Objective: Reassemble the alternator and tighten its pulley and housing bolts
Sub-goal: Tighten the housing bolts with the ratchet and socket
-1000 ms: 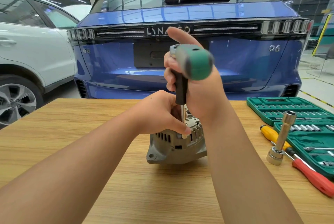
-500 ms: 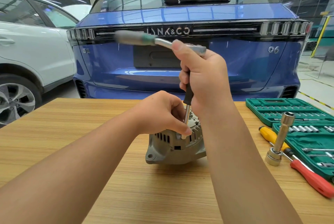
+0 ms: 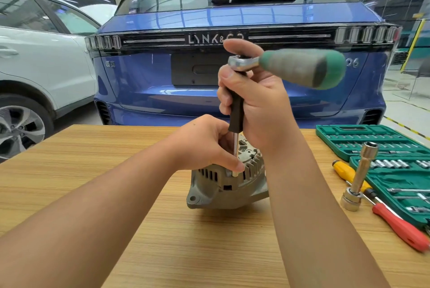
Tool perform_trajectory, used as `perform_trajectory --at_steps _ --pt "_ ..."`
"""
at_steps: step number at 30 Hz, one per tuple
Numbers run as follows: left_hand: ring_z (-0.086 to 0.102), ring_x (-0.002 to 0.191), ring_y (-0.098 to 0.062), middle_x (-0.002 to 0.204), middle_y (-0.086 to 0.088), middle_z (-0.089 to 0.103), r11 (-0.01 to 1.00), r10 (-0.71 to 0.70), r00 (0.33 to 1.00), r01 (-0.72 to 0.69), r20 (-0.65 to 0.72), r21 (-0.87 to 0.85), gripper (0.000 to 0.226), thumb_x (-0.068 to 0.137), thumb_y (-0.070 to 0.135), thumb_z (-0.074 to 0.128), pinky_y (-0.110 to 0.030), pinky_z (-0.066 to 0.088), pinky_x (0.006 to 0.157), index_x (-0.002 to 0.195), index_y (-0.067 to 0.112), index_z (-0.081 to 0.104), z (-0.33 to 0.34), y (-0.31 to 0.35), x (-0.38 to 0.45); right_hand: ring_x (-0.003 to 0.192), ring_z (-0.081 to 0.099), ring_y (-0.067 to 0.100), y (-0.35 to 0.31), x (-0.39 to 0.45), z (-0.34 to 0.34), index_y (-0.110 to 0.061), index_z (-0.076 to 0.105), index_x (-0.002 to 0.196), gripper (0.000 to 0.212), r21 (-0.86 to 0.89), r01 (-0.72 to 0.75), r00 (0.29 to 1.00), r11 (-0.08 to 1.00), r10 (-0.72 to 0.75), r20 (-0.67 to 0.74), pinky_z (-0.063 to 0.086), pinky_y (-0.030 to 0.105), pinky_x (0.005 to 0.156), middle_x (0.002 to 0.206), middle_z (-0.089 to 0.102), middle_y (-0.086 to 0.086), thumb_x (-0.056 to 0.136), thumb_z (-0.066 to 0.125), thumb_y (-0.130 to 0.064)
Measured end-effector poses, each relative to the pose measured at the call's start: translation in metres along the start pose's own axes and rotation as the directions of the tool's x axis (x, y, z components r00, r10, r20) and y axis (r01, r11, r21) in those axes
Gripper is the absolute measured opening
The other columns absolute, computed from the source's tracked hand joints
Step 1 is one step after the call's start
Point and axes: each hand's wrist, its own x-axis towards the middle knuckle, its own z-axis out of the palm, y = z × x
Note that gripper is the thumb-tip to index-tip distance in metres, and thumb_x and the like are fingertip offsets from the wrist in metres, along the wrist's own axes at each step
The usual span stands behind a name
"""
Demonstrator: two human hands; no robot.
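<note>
Woodgrain table (image 3: pixel 97 194), ribbed cast-metal alternator (image 3: pixel 223 185)

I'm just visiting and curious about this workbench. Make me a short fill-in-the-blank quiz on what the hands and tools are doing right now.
1. The alternator stands on a ____ table.
2. The right hand grips the black extension bar under a ratchet whose handle is ____ and grey.
3. The left hand steadies the bar's lower end against the ____.
4. The red-handled screwdriver lies to the ____ of the alternator.

Missing words: wooden; green; alternator; right
</note>
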Motion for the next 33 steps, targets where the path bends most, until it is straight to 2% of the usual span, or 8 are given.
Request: perform_trajectory --at_steps 6,12,16,19,22,24,28,33 --pt "0.066 0.060 -0.005 0.067 0.009 0.071 0.999 -0.015 1.000 0.015 -0.014 0.033 0.027 0.066 0.039 0.093 -0.027 0.051 0.059 0.074 0.028 0.069 0.000 -0.002 0.001 0.063 0.045 0.022 0.002 0.000 -0.006 -0.020 0.062 0.128 0.049 0.311 -0.136 0.980 0.941 0.081 0.184 0.027 0.035 0.060 0.082 0.058 0.010 0.084 0.041 -0.021" --pt "0.060 0.055 0.002 0.062 0.014 0.067 1.000 -0.001 1.000 0.001 -0.017 0.003 0.027 0.064 0.038 0.094 -0.017 0.045 0.053 0.068 0.040 0.067 0.000 -0.002 0.001 0.064 0.046 0.019 -0.002 0.000 -0.008 -0.022 0.059 0.128 0.044 0.318 -0.194 0.975 0.928 0.148 0.163 0.030 0.033 0.060 0.084 0.058 0.006 0.098 0.038 -0.048" --pt "0.069 0.065 -0.003 0.072 0.012 0.073 1.000 -0.016 1.000 0.016 -0.019 0.004 0.026 0.065 0.040 0.094 -0.033 0.059 0.067 0.075 0.033 0.071 0.000 -0.001 0.002 0.049 0.040 0.013 -0.006 0.002 0.006 -0.020 0.067 0.089 0.016 0.107 -0.139 0.972 0.984 0.157 -0.178 0.031 0.027 0.047 0.066 0.051 -0.002 0.093 0.067 -0.035" --pt "0.070 0.069 -0.003 0.074 0.016 0.073 1.000 -0.020 1.000 0.020 -0.023 0.017 0.027 0.065 0.045 0.093 -0.032 0.061 0.068 0.079 0.041 0.071 0.001 0.001 0.001 0.047 0.037 0.012 -0.005 0.005 0.005 -0.017 0.062 0.072 0.026 -0.091 -0.167 0.924 0.982 0.124 -0.363 0.032 0.026 0.045 0.059 0.046 -0.003 0.094 0.073 -0.024" --pt "0.072 0.071 -0.008 0.075 0.012 0.074 1.000 -0.023 0.999 0.023 -0.033 0.001 0.028 0.063 0.043 0.095 -0.040 0.062 0.074 0.079 0.037 0.072 0.000 -0.001 0.002 0.054 0.045 0.008 -0.013 0.003 -0.007 -0.010 0.062 0.098 0.012 0.183 -0.281 0.945 0.942 0.306 -0.120 0.036 0.024 0.055 0.068 0.054 -0.006 0.093 0.066 -0.021" --pt "0.073 0.072 -0.010 0.075 0.011 0.075 1.000 -0.021 1.000 0.021 -0.021 0.003 0.027 0.064 0.041 0.095 -0.036 0.062 0.072 0.079 0.036 0.072 -0.001 -0.001 0.002 0.058 0.049 0.007 -0.012 0.001 -0.009 -0.013 0.062 0.114 0.023 0.278 -0.277 0.956 0.920 0.292 -0.012 0.039 0.023 0.057 0.072 0.057 -0.006 0.091 0.062 -0.018" --pt "0.068 0.061 -0.004 0.068 0.009 0.072 1.000 -0.005 1.000 0.005 -0.012 -0.011 0.024 0.068 0.031 0.094 -0.015 0.051 0.055 0.078 0.029 0.072 0.000 -0.002 0.000 0.055 0.049 0.015 -0.004 0.000 0.007 -0.024 0.062 0.118 0.032 -0.056 0.004 0.999 0.998 -0.007 -0.048 0.042 0.027 0.050 0.073 0.061 -0.001 0.096 0.060 -0.001" --pt "0.073 0.075 -0.017 0.076 0.003 0.075 1.000 -0.020 0.999 0.020 -0.025 0.014 0.029 0.069 0.031 0.093 -0.039 0.059 0.074 0.087 0.017 0.074 0.000 -0.002 -0.001 0.057 0.043 0.018 -0.001 -0.001 0.010 -0.030 0.066 0.115 0.045 -0.056 0.016 1.000 0.998 -0.015 0.023 0.039 0.028 0.050 0.086 0.047 0.015 0.092 0.055 0.007"
